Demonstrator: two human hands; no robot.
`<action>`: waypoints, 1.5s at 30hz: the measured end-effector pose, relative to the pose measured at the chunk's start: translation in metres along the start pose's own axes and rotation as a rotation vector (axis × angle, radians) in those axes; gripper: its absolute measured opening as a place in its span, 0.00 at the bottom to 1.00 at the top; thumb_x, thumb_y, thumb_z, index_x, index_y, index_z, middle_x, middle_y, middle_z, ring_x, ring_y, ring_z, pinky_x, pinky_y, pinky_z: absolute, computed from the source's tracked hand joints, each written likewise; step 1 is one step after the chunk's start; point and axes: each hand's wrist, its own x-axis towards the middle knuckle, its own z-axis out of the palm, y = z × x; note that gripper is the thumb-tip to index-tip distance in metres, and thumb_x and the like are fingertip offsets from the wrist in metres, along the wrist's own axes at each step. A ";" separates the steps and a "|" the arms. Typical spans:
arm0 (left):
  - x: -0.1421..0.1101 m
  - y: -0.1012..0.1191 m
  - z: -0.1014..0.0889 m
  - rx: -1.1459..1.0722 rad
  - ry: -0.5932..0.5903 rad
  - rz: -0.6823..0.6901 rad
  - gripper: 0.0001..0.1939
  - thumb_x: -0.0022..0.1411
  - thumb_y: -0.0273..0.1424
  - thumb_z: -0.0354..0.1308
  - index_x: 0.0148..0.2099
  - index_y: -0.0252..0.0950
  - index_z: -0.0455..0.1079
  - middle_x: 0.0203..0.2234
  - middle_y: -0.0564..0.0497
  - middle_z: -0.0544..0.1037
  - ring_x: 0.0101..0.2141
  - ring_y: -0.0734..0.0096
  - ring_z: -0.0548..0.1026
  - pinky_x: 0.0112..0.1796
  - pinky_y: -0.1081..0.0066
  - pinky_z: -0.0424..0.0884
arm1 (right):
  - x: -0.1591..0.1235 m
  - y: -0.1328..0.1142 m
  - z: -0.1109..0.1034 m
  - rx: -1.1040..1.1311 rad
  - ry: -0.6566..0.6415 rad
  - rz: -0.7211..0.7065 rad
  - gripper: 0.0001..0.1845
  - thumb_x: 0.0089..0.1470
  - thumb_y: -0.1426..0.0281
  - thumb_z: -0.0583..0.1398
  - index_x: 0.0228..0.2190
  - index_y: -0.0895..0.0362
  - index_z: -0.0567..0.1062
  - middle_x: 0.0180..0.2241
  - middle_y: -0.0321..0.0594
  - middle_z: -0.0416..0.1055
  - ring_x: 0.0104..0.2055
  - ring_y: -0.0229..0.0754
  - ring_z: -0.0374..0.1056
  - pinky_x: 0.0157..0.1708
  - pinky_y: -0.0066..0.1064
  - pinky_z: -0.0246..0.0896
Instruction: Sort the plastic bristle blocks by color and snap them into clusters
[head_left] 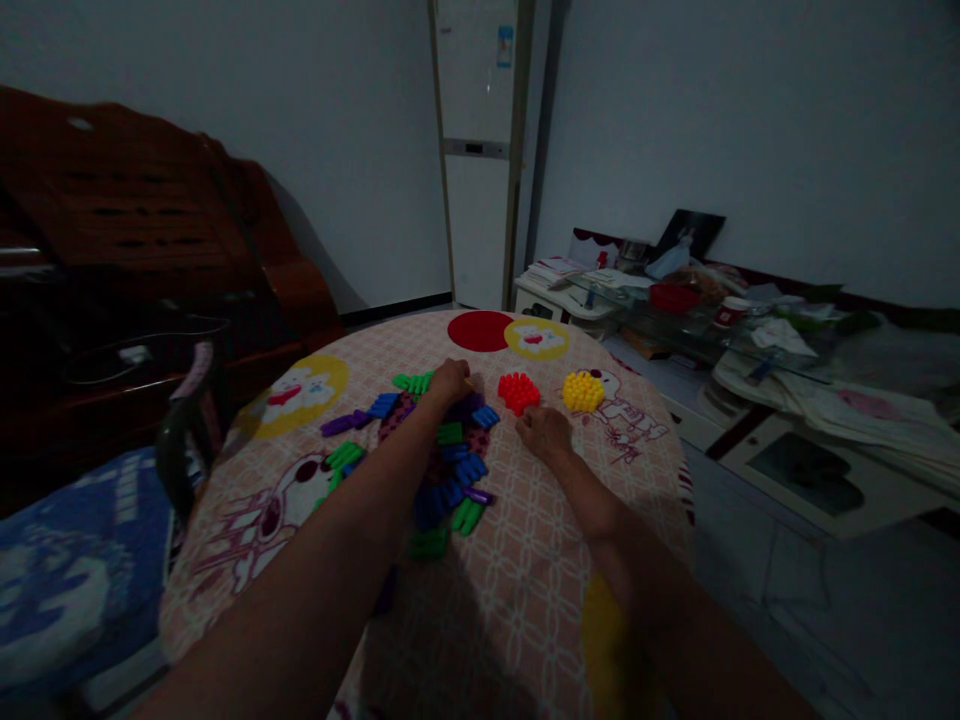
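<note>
At the upper left of the frame stands a dark wooden bench (pixel 135 210), with a blue chair seat (pixel 82 580) below it at the left edge. The left forearm (pixel 322 560) slants from the lower left up toward the centre, crossing in front of green pieces (pixel 343 455) and purple pieces (pixel 346 422). The left hand (pixel 450 381) is bent at the far side of the colored pile (pixel 450 460), back up, fingers curled downward; I cannot tell whether they grip anything. Blue and green pieces lie below it, near the middle of the frame. Right of centre sits a red cluster (pixel 518 392) on the patterned tablecloth (pixel 525 570). The right hand (pixel 545 434) lies low just below it, fingers curled in and pointing left; whether they pinch or touch it cannot be told. The right forearm (pixel 630 545) runs down to the lower right corner. A yellow cluster (pixel 583 391) rests farther right, apart from the hand.
</note>
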 end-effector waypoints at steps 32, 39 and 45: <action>0.015 0.177 0.028 -0.110 -0.014 0.158 0.17 0.60 0.25 0.54 0.49 0.27 0.78 0.45 0.38 0.80 0.45 0.59 0.77 0.46 0.70 0.70 | 0.017 0.101 -0.022 0.577 0.942 0.608 0.10 0.53 0.67 0.53 0.22 0.53 0.66 0.23 0.39 0.70 0.29 0.43 0.63 0.32 0.32 0.53; 0.018 0.179 0.028 -0.079 -0.070 0.158 0.17 0.59 0.24 0.55 0.48 0.24 0.78 0.43 0.33 0.80 0.43 0.56 0.78 0.45 0.68 0.71 | 0.015 0.103 -0.025 0.571 0.928 0.625 0.08 0.52 0.69 0.53 0.23 0.53 0.66 0.25 0.40 0.71 0.29 0.43 0.63 0.32 0.32 0.54; -0.004 0.169 0.000 -0.117 0.042 0.222 0.20 0.63 0.23 0.50 0.54 0.28 0.75 0.49 0.36 0.78 0.50 0.58 0.76 0.51 0.67 0.69 | 0.016 0.104 -0.023 0.559 0.924 0.620 0.07 0.51 0.68 0.53 0.23 0.52 0.65 0.24 0.38 0.69 0.30 0.43 0.63 0.32 0.32 0.54</action>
